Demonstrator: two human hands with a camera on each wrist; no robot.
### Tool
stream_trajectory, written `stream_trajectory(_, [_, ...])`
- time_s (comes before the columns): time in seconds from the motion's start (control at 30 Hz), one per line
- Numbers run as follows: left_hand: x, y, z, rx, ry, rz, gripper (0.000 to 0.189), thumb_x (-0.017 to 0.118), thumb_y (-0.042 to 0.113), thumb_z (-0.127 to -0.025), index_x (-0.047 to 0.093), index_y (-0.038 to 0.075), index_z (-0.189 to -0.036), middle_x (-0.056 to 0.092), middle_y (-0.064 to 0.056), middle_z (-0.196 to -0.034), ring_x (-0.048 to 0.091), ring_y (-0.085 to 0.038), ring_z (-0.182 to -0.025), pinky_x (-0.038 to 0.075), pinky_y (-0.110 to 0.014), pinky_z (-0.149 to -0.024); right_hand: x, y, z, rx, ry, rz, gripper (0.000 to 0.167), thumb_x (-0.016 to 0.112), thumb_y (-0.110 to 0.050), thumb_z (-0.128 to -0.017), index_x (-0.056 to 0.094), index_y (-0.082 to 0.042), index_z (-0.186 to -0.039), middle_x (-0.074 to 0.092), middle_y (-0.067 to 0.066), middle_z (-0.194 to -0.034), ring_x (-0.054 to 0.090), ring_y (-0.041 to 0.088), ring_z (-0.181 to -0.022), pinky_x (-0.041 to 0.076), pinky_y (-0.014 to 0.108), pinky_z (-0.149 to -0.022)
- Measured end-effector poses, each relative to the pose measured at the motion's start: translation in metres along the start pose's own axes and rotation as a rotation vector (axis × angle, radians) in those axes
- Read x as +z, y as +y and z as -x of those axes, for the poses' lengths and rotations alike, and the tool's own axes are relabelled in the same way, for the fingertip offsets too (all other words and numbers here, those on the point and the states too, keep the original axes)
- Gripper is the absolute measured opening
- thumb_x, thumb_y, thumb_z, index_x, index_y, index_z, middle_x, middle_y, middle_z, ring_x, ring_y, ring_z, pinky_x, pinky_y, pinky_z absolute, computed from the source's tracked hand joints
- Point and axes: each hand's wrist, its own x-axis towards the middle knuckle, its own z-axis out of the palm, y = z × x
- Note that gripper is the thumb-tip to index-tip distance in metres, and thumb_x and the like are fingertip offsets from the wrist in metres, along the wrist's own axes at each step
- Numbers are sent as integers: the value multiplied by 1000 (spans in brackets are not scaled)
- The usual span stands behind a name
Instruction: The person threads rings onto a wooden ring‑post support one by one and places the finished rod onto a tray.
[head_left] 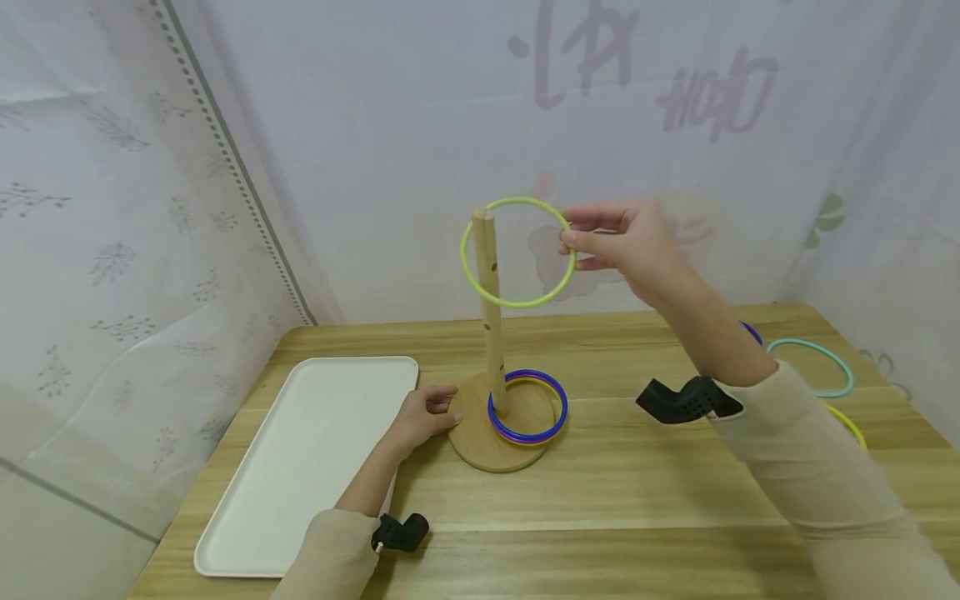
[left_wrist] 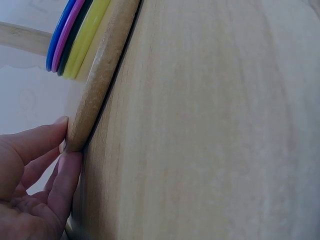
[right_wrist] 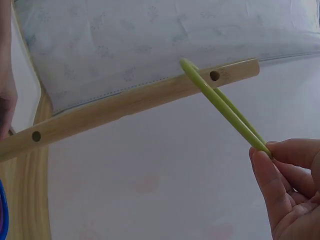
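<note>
A wooden stand has a round base (head_left: 468,433) and an upright post (head_left: 492,333) with small dark holes. My right hand (head_left: 622,246) pinches a yellow-green ring (right_wrist: 227,112) by its right side, between thumb and fingers. The ring is around the post near its top, tilted. At the base's left edge, my left hand (head_left: 420,419) grips the rim, as the left wrist view shows thumb (left_wrist: 47,140) and fingers (left_wrist: 67,182) on either side of it. Around the post's foot lie stacked rings (left_wrist: 62,37), blue on top, then pink, dark green and yellow.
Left of the stand lies a white tray (head_left: 322,417), partly behind the left forearm. On the table's right side are a teal ring (head_left: 843,375), a yellow ring (head_left: 851,425) and a blue ring (head_left: 752,332), partly hidden by the right arm. Printed curtains hang behind the wooden table (head_left: 585,508).
</note>
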Motion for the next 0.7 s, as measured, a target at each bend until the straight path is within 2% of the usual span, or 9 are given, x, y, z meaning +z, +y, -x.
stream_trajectory(0.13, [0,3,1,0,-3,-1,45,67,-5,-79,52,-11,-122,52,-25,-117,49,-34,-105,44,-42,-89,-4,17,5,61,4,92,27,72,-8,-79,68,-1,-105,69,7,-83,66,18,-76,54,31,-64])
stream_trajectory(0.37, [1,-8,-5,-5,14,-11,45,70,0,-78,56,-5,-121,55,-18,-114,51,-27,-102,45,-36,-86,-11,59,15,190,-70,177,40,68,-9,-83,57,10,-117,68,2,-82,65,16,-78,54,34,-69])
stream_trajectory(0.57, [1,-9,-3,9,15,-22,45,71,1,-78,56,-5,-121,55,-18,-114,51,-27,-102,45,-37,-86,-15,99,27,328,-144,216,40,65,-7,-85,55,10,-120,67,6,-88,65,22,-84,54,37,-71])
stream_trajectory(0.7, [1,-10,-4,2,17,-18,45,70,0,-78,56,-5,-121,56,-18,-113,52,-26,-102,46,-35,-86,-13,120,32,369,-170,281,38,64,-9,-86,56,8,-119,65,9,-91,63,26,-85,53,41,-70])
